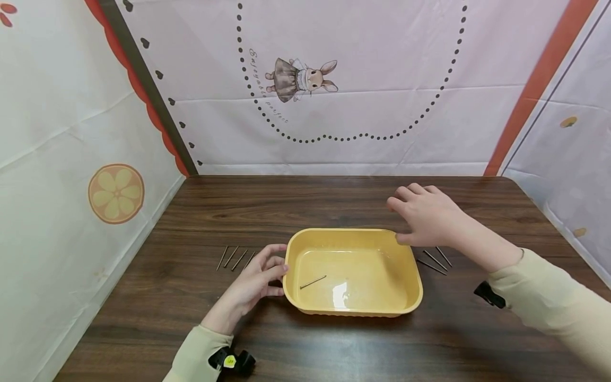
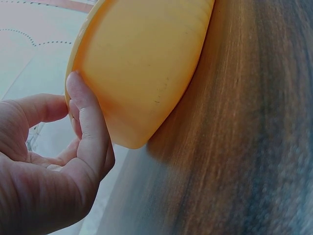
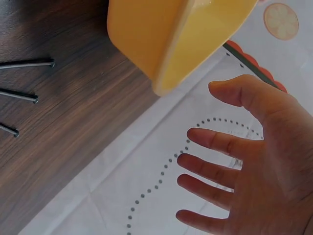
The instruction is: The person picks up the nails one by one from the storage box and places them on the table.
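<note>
A yellow plastic basin (image 1: 353,307) stands on the table with a single nail (image 1: 313,282) lying inside, toward its left end. My left hand (image 1: 255,278) is at the basin's left end, pinching the rim between thumb and fingers; in the left wrist view the fingertips (image 2: 78,83) lie against the outer wall. Over the basin's far right corner hovers my right hand (image 1: 427,215), fingers spread and holding nothing. In the right wrist view, its thumb is closest to the yellow rim. Three nails (image 1: 435,259) lie right of the basin, partly below the right forearm.
Several more nails (image 1: 232,258) lie in a row left of the basin, the nearest partly covered by the left hand. The dark wood table (image 1: 248,201) meets a printed cloth (image 1: 363,106) at the back, with more cloth at both sides.
</note>
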A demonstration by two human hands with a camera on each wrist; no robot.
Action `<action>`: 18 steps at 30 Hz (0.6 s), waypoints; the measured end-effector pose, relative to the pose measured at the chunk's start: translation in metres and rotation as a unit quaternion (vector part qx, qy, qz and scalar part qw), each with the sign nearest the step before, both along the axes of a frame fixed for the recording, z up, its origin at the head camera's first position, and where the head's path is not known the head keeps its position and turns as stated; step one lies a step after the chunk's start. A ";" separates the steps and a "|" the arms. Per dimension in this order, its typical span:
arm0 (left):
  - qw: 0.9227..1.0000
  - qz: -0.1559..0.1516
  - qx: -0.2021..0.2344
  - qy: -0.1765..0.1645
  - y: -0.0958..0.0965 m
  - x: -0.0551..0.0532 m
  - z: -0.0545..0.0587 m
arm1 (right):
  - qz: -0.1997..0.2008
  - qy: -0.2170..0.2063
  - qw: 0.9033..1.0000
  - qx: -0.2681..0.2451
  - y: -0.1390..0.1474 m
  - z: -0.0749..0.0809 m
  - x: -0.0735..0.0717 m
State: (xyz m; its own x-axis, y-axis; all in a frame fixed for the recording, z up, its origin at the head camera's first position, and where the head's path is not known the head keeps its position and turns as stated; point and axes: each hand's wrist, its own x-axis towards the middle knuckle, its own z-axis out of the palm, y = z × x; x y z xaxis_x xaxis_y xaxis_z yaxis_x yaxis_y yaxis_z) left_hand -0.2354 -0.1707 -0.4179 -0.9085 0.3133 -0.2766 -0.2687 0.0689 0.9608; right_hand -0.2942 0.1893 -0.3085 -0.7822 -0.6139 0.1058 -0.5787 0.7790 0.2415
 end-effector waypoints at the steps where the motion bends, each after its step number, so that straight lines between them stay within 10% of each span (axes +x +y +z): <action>1: 1.000 0.002 0.000 -0.001 0.000 0.000 0.000 | 0.005 0.002 1.000 0.003 -0.002 0.000 0.000; 18: 1.000 0.001 -0.001 0.000 -0.001 0.000 0.001 | 0.067 0.036 0.996 0.046 -0.029 0.004 0.000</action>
State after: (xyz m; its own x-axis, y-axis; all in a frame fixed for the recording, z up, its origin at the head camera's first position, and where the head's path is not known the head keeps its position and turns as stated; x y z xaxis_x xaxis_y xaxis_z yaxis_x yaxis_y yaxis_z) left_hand -0.2356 -0.1714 -0.4172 -0.9091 0.3113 -0.2768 -0.2687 0.0695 0.9607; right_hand -0.2946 0.1606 -0.3045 -0.6846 -0.7224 0.0971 -0.6553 0.6683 0.3519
